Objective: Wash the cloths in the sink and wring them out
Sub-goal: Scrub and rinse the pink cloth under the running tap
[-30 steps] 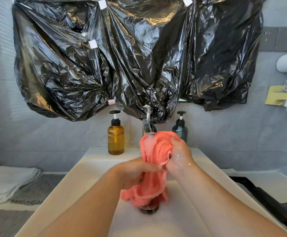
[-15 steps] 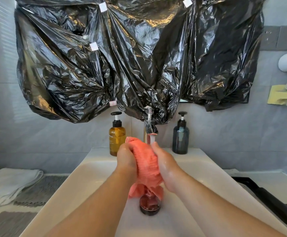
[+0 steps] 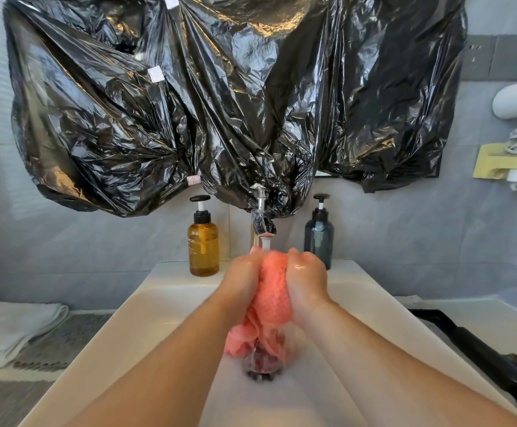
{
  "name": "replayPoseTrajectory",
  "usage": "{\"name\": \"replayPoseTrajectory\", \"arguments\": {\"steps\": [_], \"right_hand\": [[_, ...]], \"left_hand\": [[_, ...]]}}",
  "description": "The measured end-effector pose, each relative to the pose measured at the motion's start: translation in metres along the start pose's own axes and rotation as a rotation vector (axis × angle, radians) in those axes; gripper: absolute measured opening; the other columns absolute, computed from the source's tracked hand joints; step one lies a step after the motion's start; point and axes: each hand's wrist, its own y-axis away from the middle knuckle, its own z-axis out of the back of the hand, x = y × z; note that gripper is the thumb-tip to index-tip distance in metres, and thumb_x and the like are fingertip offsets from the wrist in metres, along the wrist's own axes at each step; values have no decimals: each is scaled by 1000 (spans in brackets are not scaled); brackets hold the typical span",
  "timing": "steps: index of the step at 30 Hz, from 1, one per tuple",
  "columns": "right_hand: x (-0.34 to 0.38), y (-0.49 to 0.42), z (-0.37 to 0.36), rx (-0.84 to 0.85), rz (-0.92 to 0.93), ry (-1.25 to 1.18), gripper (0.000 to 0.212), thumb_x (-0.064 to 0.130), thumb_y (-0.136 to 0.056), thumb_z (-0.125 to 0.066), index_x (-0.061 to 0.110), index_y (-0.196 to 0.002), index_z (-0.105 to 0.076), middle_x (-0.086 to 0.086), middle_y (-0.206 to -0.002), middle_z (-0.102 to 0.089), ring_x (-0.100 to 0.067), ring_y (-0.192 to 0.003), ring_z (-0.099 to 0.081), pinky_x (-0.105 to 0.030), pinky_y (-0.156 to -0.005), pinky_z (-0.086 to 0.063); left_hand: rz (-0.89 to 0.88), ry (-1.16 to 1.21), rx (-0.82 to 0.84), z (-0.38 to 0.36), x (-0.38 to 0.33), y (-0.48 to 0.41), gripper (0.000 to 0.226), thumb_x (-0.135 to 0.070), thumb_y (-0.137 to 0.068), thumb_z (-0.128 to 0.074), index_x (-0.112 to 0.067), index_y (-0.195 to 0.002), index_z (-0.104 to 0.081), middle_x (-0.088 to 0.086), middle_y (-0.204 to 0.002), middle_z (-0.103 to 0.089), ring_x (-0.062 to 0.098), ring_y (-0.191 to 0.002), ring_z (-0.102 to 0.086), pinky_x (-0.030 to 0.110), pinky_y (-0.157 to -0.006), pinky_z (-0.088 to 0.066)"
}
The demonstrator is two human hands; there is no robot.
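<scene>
A person's left hand [image 3: 241, 282] and right hand [image 3: 308, 280], fingers curled tight, grip a bunched pink cloth [image 3: 274, 292] directly beneath the running faucet [image 3: 262, 223]. The cloth's loose end hangs down over the drain [image 3: 262, 369] of the white sink [image 3: 164, 315]. An amber pump bottle [image 3: 204, 243] stands just left of the faucet and a dark blue pump bottle [image 3: 319, 238] just right, both on the rear ledge close behind the knuckles. Crumpled black plastic sheeting [image 3: 220, 103] hangs above, touching the faucet's top. Far left of the faucet, a folded white towel [image 3: 10, 328] lies on a grey mat [image 3: 63, 340]. The basin stays open on either side of the forearms.
</scene>
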Motion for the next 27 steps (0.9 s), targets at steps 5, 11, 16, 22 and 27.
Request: {"name": "replayPoseTrajectory", "arguments": {"steps": [5,11,16,22,27], "right_hand": [[9,-3,4,-74,-78,-281,18,8,-98,-47,8,-86,-60,-10,-82,-62,-30,-83,-63,-36,-74,-53],[-9,25,-17,300,110,90,33,38,-100,-46,13,-96,-67,-2,-91,-69,-21,-89,-65,-46,-88,-55],[-17,35,-22,234,166,223,35,45,-103,-37,23,-106,-63,6,-94,-68,-18,-97,-66,-38,-88,-52],[2,-1,-6,148,82,287,31,27,-98,-46,8,-90,-69,-11,-85,-71,-29,-82,-70,-43,-76,-58],[15,-21,10,-10,-193,-455,21,20,-99,-51,9,-84,-61,-10,-77,-62,-27,-73,-63,-40,-74,-51]], "left_hand": [[-12,2,74,1,4,4,33,-35,-106,-47,-11,-106,-69,4,-87,-77,15,-77,-75,24,-62,-56],[-216,-86,-492,16,5,-19,39,-30,-109,-36,-7,-87,-59,5,-78,-57,22,-72,-55,31,-67,-45],[-258,-156,-366,16,9,-13,33,-37,-108,-37,-17,-92,-57,4,-91,-60,22,-81,-56,33,-74,-47],[-217,-234,-52,2,3,-13,34,-41,-101,-54,-14,-92,-73,5,-86,-72,25,-84,-69,43,-82,-57],[-22,-114,326,23,6,-12,59,-62,-83,-67,-10,-111,-71,6,-88,-75,24,-82,-69,39,-90,-53]]}}
